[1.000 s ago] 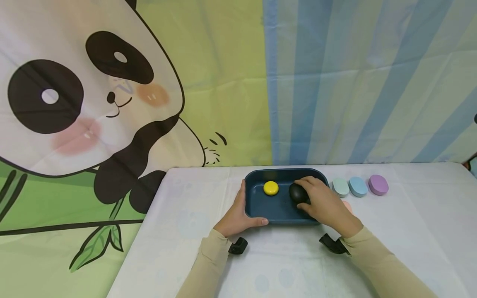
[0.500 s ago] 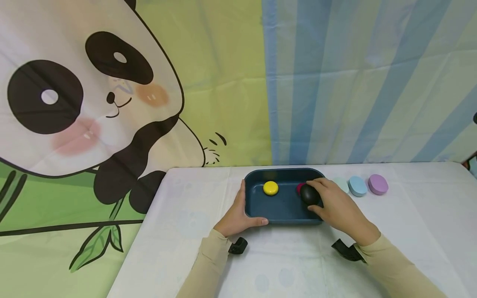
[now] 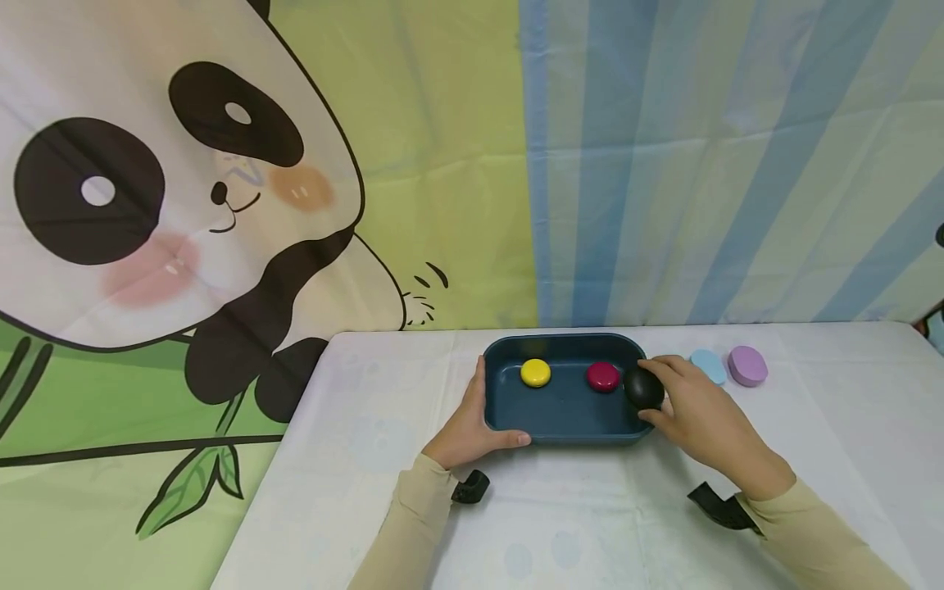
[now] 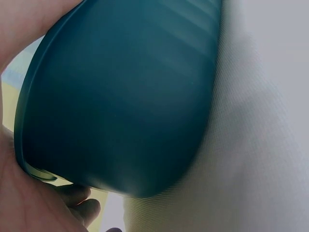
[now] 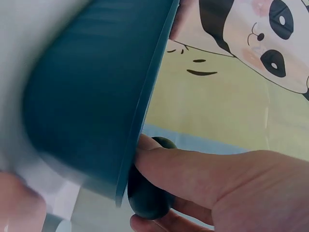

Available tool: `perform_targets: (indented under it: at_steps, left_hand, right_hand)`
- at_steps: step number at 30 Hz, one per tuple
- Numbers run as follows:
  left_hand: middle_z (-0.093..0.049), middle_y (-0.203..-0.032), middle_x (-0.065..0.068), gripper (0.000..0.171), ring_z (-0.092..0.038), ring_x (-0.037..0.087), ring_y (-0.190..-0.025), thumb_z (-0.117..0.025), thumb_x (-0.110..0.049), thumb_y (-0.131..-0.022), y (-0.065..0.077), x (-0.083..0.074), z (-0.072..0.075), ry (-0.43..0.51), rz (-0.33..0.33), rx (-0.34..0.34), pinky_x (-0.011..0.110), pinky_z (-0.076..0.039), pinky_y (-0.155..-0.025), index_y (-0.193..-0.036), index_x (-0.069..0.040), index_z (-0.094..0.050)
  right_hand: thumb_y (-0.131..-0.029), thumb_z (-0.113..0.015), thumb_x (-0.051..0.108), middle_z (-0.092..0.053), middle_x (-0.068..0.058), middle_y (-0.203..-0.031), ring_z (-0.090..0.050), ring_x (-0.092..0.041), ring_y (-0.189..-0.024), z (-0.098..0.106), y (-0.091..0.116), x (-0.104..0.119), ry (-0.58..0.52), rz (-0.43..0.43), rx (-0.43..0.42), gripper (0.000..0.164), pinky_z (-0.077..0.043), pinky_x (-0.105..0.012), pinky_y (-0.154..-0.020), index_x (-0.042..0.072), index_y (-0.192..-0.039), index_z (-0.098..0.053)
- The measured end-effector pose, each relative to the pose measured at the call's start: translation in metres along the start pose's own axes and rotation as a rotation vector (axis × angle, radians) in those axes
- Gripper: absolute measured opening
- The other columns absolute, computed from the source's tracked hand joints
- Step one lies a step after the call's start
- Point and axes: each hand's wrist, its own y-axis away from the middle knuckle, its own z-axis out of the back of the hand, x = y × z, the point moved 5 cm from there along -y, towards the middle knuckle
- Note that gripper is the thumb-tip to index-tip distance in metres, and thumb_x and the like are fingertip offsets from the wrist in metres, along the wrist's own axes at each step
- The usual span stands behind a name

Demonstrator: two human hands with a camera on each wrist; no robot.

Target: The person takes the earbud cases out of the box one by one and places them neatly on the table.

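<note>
A dark blue rectangular tray (image 3: 564,418) stands on the table. My left hand (image 3: 475,422) holds its near left corner, the thumb along the front and the fingers along the left side. In the tray lie a yellow rounded disc (image 3: 535,373) and a dark red one (image 3: 603,377). My right hand (image 3: 696,414) pinches a black, glossy rounded piece (image 3: 644,388) between thumb and fingers, over the tray's right rim. In the right wrist view this black piece (image 5: 149,195) shows just beside the rim, partly hidden by the thumb.
Right of the tray sit a light blue block (image 3: 709,366) and a purple block (image 3: 748,365). A mint block (image 3: 673,359) is mostly hidden behind my right hand. A pink block (image 5: 19,205) shows in the right wrist view. A panda-print cloth (image 3: 442,164) hangs behind the table.
My right hand has moved right with the black piece, from over the tray to its right rim. The dark red disc has come into full view. The left hand and tray stay put.
</note>
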Motion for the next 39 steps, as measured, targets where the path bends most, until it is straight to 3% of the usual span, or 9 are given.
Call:
perform_targets:
  at_steps: [8, 20, 28, 39]
  left_hand:
    - [0.009, -0.151, -0.013, 0.126, -0.002, 0.011, -0.137, -0.081, -0.042, -0.066, 0.000, 0.001, 0.000, -0.002, 0.009, -0.002, 0.047, -0.018, -0.107, -0.141, -0.038, 0.020]
    - [0.010, -0.151, -0.014, 0.126, -0.001, 0.008, -0.137, -0.081, -0.042, -0.067, 0.000, 0.002, 0.000, -0.004, 0.018, -0.002, 0.044, -0.017, -0.108, -0.141, -0.039, 0.021]
    - [0.009, -0.151, -0.012, 0.126, -0.001, 0.011, -0.137, -0.080, -0.045, -0.066, 0.000, 0.000, 0.000, -0.013, 0.020, -0.001, 0.046, -0.018, -0.107, -0.141, -0.039, 0.021]
    - [0.011, -0.151, -0.013, 0.126, 0.000, 0.009, -0.137, -0.081, -0.041, -0.067, 0.000, 0.000, 0.000, -0.005, 0.003, -0.003, 0.044, -0.016, -0.108, -0.143, -0.034, 0.020]
  right_hand:
    - [-0.069, -0.080, 0.012, -0.051, -0.016, -0.118, -0.050, -0.034, -0.106, 0.011, 0.010, -0.006, -0.001, 0.043, -0.053, 0.064, -0.044, -0.050, -0.081, -0.005, -0.124, -0.051]
    - [-0.065, -0.082, 0.007, -0.049, -0.021, -0.118, -0.048, -0.038, -0.106, 0.018, 0.026, -0.024, 0.034, 0.027, -0.061, 0.066, -0.043, -0.054, -0.081, -0.009, -0.121, -0.051]
    - [-0.062, -0.082, 0.001, -0.048, -0.021, -0.115, -0.049, -0.038, -0.102, 0.015, 0.036, -0.041, 0.045, 0.093, -0.095, 0.067, -0.043, -0.054, -0.078, -0.010, -0.120, -0.050]
    - [-0.061, -0.083, 0.003, -0.047, -0.028, -0.114, -0.047, -0.043, -0.101, 0.007, 0.046, -0.068, 0.073, 0.072, -0.078, 0.067, -0.043, -0.056, -0.077, -0.012, -0.119, -0.050]
